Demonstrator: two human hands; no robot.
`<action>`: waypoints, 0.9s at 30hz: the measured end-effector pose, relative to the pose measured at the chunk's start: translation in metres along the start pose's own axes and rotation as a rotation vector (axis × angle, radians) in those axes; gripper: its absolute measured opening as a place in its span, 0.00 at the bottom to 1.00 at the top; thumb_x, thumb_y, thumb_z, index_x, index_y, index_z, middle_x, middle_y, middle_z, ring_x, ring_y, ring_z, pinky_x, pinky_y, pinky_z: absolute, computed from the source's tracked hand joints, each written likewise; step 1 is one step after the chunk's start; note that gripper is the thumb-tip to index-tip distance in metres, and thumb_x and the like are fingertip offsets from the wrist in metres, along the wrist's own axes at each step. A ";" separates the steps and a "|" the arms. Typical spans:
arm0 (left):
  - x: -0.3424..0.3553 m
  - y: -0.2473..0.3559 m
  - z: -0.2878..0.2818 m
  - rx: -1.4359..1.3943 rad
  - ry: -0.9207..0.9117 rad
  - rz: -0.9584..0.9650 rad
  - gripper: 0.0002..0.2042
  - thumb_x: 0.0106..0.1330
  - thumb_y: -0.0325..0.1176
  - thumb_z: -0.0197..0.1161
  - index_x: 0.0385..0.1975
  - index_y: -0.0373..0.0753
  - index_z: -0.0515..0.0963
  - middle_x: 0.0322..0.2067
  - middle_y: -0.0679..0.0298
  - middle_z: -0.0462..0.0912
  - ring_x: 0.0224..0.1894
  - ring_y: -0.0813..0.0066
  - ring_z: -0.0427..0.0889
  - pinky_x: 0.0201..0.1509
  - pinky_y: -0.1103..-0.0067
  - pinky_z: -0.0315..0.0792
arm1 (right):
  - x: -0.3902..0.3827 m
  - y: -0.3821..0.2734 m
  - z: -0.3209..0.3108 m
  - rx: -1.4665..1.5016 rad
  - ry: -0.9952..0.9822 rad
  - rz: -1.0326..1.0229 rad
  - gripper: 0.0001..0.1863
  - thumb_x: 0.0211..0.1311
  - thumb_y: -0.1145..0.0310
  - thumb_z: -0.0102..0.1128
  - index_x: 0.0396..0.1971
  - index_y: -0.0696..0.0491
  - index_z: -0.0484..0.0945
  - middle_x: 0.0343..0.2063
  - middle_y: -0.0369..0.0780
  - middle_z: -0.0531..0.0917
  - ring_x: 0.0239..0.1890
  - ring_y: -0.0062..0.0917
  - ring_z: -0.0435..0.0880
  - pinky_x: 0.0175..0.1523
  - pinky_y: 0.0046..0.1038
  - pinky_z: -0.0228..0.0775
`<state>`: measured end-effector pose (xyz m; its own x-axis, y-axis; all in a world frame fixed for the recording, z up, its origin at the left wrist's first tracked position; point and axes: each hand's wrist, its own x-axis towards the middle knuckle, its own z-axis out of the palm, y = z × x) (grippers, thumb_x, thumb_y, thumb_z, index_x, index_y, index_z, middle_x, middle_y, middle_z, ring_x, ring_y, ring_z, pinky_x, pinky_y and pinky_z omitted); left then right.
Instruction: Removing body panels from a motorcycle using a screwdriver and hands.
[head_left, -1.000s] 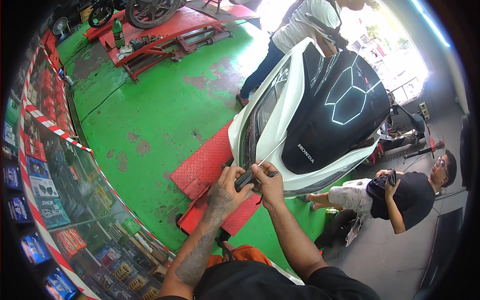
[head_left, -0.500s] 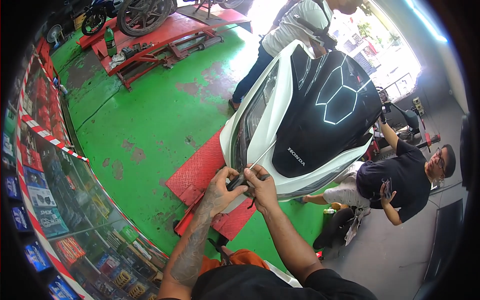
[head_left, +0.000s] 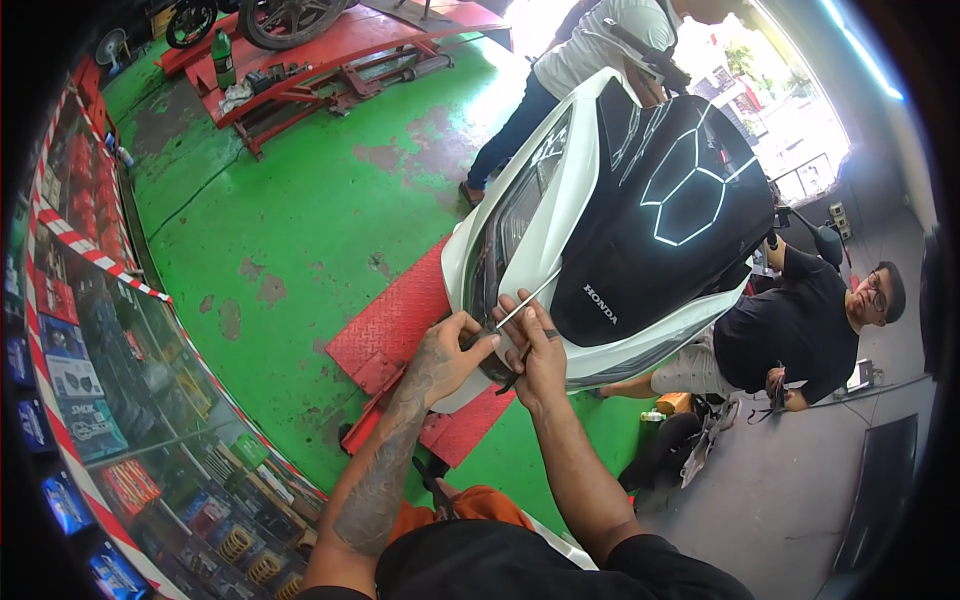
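So, left fingers (head_left: 478, 351): pinched around the back end of a slim metal-shafted tool (head_left: 528, 301), grip mostly buried in my hold.
Right fingers (head_left: 538, 325): half curled right by the shaft, looked pretty loose; couldn't tell if they were gripping anything.
Tool spot: held in front of the scooter (head_left: 665, 215), shaft slanting up and to the right. Couldn't tell if the tip touched the bodywork.
Scooter nose: white trim around a black panel with pale hexagon lines.
Underneath: red textured plate (head_left: 395, 310) over a patchy green floor (head_left: 300, 200).
My left: glass display case (head_left: 165, 400) edged with red-and-white tape.
Company: person in a black shirt (head_left: 785, 330) on the right, another in a white top (head_left: 605, 55) beyond the scooter.
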<state>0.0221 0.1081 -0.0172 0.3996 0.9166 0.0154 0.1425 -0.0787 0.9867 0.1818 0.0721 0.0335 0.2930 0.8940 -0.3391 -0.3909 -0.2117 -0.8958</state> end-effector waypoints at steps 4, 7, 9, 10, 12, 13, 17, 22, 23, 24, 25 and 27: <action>0.006 -0.006 0.002 -0.081 -0.111 -0.224 0.19 0.79 0.47 0.56 0.42 0.34 0.73 0.28 0.66 0.77 0.29 0.75 0.81 0.34 0.74 0.74 | 0.003 -0.002 0.003 0.001 0.004 0.012 0.28 0.81 0.58 0.52 0.73 0.55 0.64 0.63 0.45 0.80 0.62 0.27 0.82 0.24 0.13 0.63; 0.010 -0.003 0.005 -0.350 -0.091 -0.297 0.20 0.79 0.49 0.56 0.43 0.34 0.73 0.27 0.66 0.75 0.30 0.75 0.80 0.33 0.75 0.73 | 0.006 0.001 0.003 0.010 -0.025 0.039 0.25 0.81 0.59 0.52 0.70 0.56 0.66 0.61 0.45 0.81 0.57 0.27 0.85 0.24 0.14 0.64; 0.011 0.025 -0.005 -0.425 -0.216 -0.422 0.20 0.79 0.50 0.57 0.47 0.35 0.71 0.28 0.66 0.75 0.31 0.76 0.80 0.32 0.76 0.73 | 0.011 0.005 -0.003 0.013 -0.041 0.057 0.24 0.81 0.59 0.52 0.68 0.56 0.68 0.60 0.44 0.82 0.55 0.26 0.86 0.24 0.14 0.64; 0.008 0.019 -0.005 -0.450 -0.223 -0.362 0.21 0.75 0.49 0.64 0.49 0.36 0.70 0.33 0.64 0.76 0.36 0.75 0.81 0.36 0.75 0.76 | 0.012 0.008 -0.001 0.025 0.000 0.043 0.23 0.80 0.59 0.55 0.65 0.56 0.71 0.58 0.42 0.83 0.53 0.26 0.86 0.24 0.14 0.64; 0.000 0.001 -0.003 -0.268 -0.110 -0.121 0.23 0.71 0.49 0.68 0.49 0.34 0.70 0.35 0.60 0.77 0.36 0.70 0.82 0.38 0.74 0.77 | 0.014 0.011 0.004 0.032 0.039 0.032 0.21 0.79 0.59 0.57 0.62 0.56 0.73 0.56 0.41 0.84 0.52 0.25 0.87 0.24 0.15 0.64; -0.005 0.000 -0.002 -0.077 -0.006 0.117 0.26 0.67 0.48 0.72 0.50 0.32 0.71 0.37 0.56 0.79 0.36 0.65 0.83 0.41 0.73 0.79 | 0.015 0.010 0.007 0.046 0.105 0.059 0.20 0.77 0.59 0.59 0.60 0.55 0.74 0.55 0.40 0.85 0.52 0.26 0.87 0.24 0.15 0.64; -0.028 0.001 0.001 0.021 0.207 0.184 0.24 0.65 0.45 0.73 0.50 0.34 0.74 0.42 0.53 0.79 0.41 0.60 0.85 0.45 0.70 0.80 | 0.013 0.007 0.016 0.034 0.226 0.092 0.21 0.74 0.57 0.65 0.58 0.54 0.76 0.54 0.37 0.85 0.54 0.28 0.86 0.24 0.15 0.64; -0.027 -0.010 0.001 0.004 0.163 -0.011 0.16 0.73 0.41 0.64 0.51 0.36 0.76 0.38 0.53 0.85 0.46 0.57 0.85 0.48 0.62 0.77 | 0.010 0.005 0.018 0.069 0.183 0.088 0.24 0.75 0.56 0.63 0.63 0.53 0.73 0.57 0.37 0.84 0.57 0.29 0.85 0.24 0.15 0.64; -0.022 0.000 -0.002 -0.001 0.160 -0.011 0.16 0.73 0.41 0.64 0.51 0.36 0.76 0.38 0.53 0.85 0.46 0.57 0.85 0.48 0.62 0.77 | 0.010 0.005 0.013 0.140 0.131 0.076 0.25 0.76 0.56 0.62 0.65 0.53 0.72 0.57 0.37 0.84 0.58 0.28 0.85 0.24 0.15 0.64; -0.016 0.010 -0.006 -0.045 0.059 -0.156 0.16 0.75 0.41 0.62 0.52 0.36 0.76 0.36 0.53 0.86 0.46 0.56 0.86 0.47 0.62 0.77 | 0.009 0.005 0.010 0.136 0.135 0.075 0.25 0.76 0.56 0.62 0.65 0.53 0.72 0.57 0.37 0.84 0.58 0.28 0.85 0.24 0.15 0.64; -0.012 0.019 -0.011 -0.084 -0.039 -0.301 0.15 0.76 0.40 0.59 0.53 0.35 0.75 0.34 0.53 0.87 0.46 0.55 0.86 0.46 0.62 0.77 | 0.008 0.006 0.008 0.141 0.099 0.071 0.25 0.76 0.56 0.61 0.65 0.53 0.72 0.58 0.37 0.84 0.58 0.28 0.85 0.23 0.15 0.64; -0.007 0.021 -0.013 -0.102 -0.054 -0.328 0.16 0.76 0.41 0.61 0.53 0.36 0.75 0.37 0.53 0.86 0.45 0.55 0.86 0.46 0.62 0.78 | 0.008 0.008 0.006 0.145 0.063 0.069 0.25 0.77 0.57 0.60 0.65 0.53 0.72 0.59 0.38 0.84 0.58 0.29 0.85 0.23 0.15 0.64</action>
<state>0.0102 0.1051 0.0057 0.3950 0.8645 -0.3108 0.1805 0.2587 0.9489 0.1761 0.0801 0.0257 0.3137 0.8519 -0.4194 -0.5321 -0.2081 -0.8207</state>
